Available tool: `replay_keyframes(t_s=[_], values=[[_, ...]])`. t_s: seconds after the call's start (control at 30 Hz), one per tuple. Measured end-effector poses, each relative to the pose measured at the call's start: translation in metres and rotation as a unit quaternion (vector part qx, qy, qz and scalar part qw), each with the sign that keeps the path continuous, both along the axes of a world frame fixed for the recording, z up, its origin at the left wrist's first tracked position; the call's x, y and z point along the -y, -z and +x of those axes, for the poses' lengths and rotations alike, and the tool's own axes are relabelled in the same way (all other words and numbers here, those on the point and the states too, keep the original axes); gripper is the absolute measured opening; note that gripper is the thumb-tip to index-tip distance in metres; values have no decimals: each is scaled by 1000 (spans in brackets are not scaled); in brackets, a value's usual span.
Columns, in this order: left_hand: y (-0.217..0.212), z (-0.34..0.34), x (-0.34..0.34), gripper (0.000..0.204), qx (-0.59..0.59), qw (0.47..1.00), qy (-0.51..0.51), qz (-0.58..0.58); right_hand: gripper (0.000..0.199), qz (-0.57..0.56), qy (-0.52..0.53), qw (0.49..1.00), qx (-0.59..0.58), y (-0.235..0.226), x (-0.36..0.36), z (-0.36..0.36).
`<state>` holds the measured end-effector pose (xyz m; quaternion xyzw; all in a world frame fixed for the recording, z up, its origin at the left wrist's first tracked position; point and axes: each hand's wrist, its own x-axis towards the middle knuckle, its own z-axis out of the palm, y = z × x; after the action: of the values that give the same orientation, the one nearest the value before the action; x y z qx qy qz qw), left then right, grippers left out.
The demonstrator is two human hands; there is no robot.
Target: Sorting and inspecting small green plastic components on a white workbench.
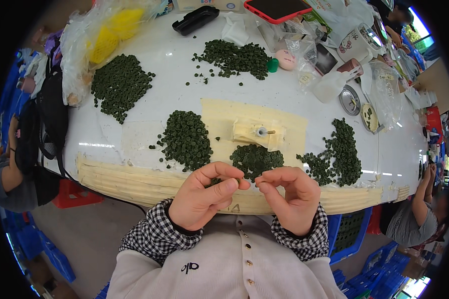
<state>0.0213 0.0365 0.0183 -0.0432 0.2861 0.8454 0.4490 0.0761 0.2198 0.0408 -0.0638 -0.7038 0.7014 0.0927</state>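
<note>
Both my hands are raised over the table's near edge, fingertips almost meeting. My left hand [204, 193] is closed, with small dark green round parts [215, 182] showing between its curled fingers and thumb. Thumb and forefinger of my right hand [293, 195] are pinched together; whatever they may hold is too small to make out. Just beyond the fingertips lies a pile of flat dark green parts [257, 158]. Behind that pile stands a tape-covered block [244, 130] with a metal pin [270, 132] on it. A bigger heap of green parts [187, 139] is beyond my left hand.
More green heaps lie at far left [120, 84], far middle [234, 57] and right [346, 154]. Plastic bags [80, 45], a black case [195, 20], a red-framed phone [278, 9], a mug [355, 44] and an open tin [369, 117] crowd the back. Other people sit at both sides.
</note>
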Motion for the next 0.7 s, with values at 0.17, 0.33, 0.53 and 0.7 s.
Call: replay_keyframes(t_s=[0.17, 0.33, 0.53, 0.7], values=[[3, 1, 0, 13, 2, 1000, -7, 25, 21, 108, -51, 990, -79, 4, -7, -4], [0, 2, -1, 13, -5, 1000, -6, 11, 21, 124, -59, 986, -90, 2, -6, -5], [0, 4, -1, 16, -18, 1000, -15, 20, 16, 4, -56, 998, -15, 8, -3, -1], [-3, 4, -2, 16, -19, 1000, -17, -7, 13, -69, -64, 995, 41, 7, -3, 1]])
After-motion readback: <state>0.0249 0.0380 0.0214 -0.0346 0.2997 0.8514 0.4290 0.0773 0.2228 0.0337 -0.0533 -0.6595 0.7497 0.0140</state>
